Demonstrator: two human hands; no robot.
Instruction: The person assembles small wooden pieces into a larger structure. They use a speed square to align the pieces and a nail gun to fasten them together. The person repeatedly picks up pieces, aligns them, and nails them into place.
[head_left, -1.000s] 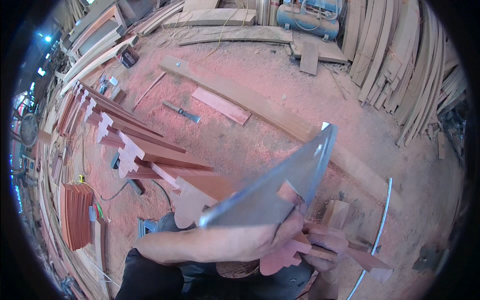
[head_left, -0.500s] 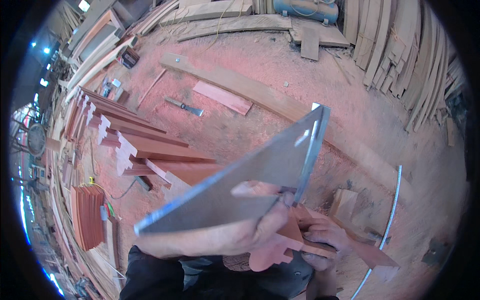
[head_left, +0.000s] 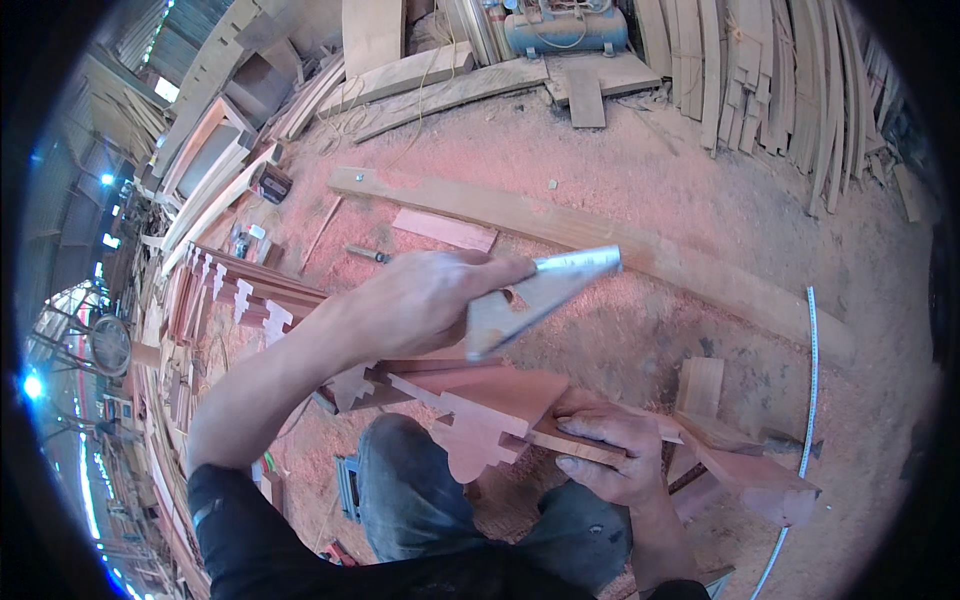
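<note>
My left hand (head_left: 425, 300) is closed on the edge of a metal triangle square (head_left: 540, 298), raised above the work and tilted. Below it, a reddish wooden moulding (head_left: 475, 435) with a stepped, notched end lies over my knees. My right hand (head_left: 615, 450) wraps round a narrow wooden strip (head_left: 575, 442) beside that notched end, thumb below and fingers on top. Further reddish wood (head_left: 750, 480) runs on to the right of this hand. A chisel (head_left: 368, 254) lies on the floor just beyond my left hand, its blade hidden.
Several profiled mouldings (head_left: 240, 295) are stacked at the left. A long board (head_left: 480, 208) and a short pink board (head_left: 445, 229) lie on the sawdust-covered floor. A white measuring strip (head_left: 811, 380) curves down the right side. At the back stands a blue compressor (head_left: 565, 32) beside stacked planks (head_left: 760, 70).
My left hand has swung up and away from the moulding, carrying the triangle square, which has turned. My right hand still grips the wood. The view has shifted, showing more of my legs.
</note>
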